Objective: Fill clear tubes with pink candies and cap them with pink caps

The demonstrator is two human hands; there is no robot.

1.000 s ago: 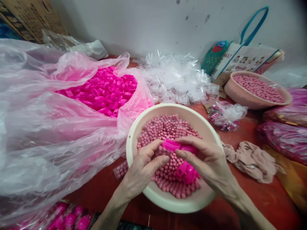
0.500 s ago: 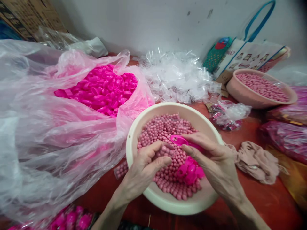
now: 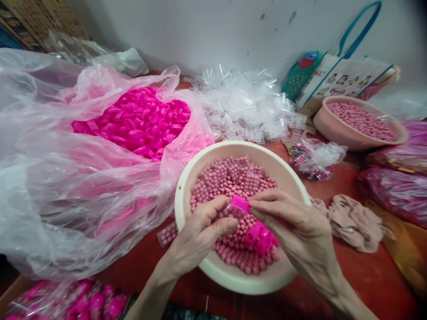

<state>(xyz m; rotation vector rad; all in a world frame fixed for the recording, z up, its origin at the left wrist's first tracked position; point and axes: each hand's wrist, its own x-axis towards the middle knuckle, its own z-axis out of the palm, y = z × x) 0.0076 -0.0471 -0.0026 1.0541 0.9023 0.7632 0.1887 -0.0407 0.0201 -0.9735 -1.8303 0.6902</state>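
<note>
A cream bowl (image 3: 187, 186) full of small pink balls (image 3: 233, 175) sits in front of me on the red table. My right hand (image 3: 293, 222) pinches a bright pink plastic shell (image 3: 240, 203) over the bowl, fingers closed on it. My left hand (image 3: 200, 231) hovers at the shell's left end, its fingertips bunched against the shell; whether it holds balls I cannot tell. Several more pink shells (image 3: 262, 238) lie on the balls under my right hand.
A big clear plastic bag (image 3: 66, 186) holding a heap of pink shells (image 3: 140, 122) fills the left. Behind the bowl lies a pile of clear wrappers (image 3: 243, 104). A second bowl of balls (image 3: 360, 124), a tote bag (image 3: 347, 80), a beige cloth (image 3: 353, 222) and filled packets (image 3: 396, 191) are on the right.
The shell in my right hand shifted slightly left and tilted, and my left fingertips closed in against its end. The view drifted a little.
</note>
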